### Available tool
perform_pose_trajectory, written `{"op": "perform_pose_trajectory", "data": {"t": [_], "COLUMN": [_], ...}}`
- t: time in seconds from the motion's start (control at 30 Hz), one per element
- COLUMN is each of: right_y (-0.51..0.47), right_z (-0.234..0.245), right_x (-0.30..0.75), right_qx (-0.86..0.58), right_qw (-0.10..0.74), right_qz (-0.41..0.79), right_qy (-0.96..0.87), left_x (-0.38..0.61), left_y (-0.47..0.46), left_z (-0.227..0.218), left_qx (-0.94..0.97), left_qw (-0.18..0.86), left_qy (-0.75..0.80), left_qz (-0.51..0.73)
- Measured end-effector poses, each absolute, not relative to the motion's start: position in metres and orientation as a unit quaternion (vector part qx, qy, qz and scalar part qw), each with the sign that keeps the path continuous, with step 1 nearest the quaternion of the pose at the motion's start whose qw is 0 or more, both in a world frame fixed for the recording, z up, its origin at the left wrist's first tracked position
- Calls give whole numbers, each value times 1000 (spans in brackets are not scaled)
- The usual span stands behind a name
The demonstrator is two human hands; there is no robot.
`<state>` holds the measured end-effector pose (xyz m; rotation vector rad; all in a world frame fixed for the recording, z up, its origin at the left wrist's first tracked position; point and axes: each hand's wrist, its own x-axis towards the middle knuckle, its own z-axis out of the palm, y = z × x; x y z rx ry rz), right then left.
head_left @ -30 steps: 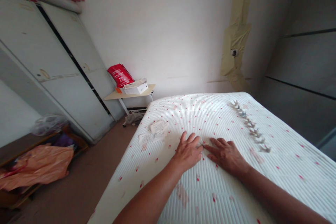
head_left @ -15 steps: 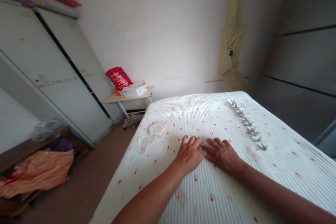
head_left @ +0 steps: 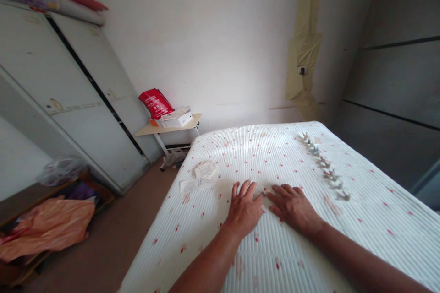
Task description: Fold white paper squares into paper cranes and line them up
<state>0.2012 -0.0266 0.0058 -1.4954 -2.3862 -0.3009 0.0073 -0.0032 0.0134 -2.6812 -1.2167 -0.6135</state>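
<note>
My left hand (head_left: 244,209) rests on the striped, red-dotted mattress (head_left: 206,256), fingers spread and thumb pointing right. My right hand (head_left: 292,207) lies nearly flat beside it, with its fingers stretched toward the left thumb. Between the fingertips is a tiny greyish piece (head_left: 264,192), too small and covered to make out; it seems to touch both hands. Several small folded paper figures, like paper cranes (head_left: 330,175), stand in a row to the right. Printed paper pieces (head_left: 205,170) lie to the left, partly overlapping.
Beyond the mattress's far left corner stands a small table (head_left: 144,130) with a red bag (head_left: 156,103) and a white box (head_left: 177,120). A pale cabinet (head_left: 79,82) lines the left. An orange plastic bag (head_left: 51,222) lies at lower left. A wall socket (head_left: 302,70) is ahead.
My left hand has shifted slightly left and down, opening a small gap where the tiny piece shows more. My right hand stays nearly in place. The view has tilted slightly.
</note>
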Motion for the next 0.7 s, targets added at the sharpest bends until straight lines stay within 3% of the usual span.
{"op": "perform_pose_trajectory", "data": {"t": [0.7], "right_y": [-26], "right_z": [3], "right_x": [204], "right_qx": [-515], "right_qw": [162], "right_qz": [-121], "right_qy": [-833], "left_x": [6], "left_y": [-3], "left_z": [11], "left_qx": [-879], "left_qw": [62], "left_qy": [-414], "left_qz": [-228]}}
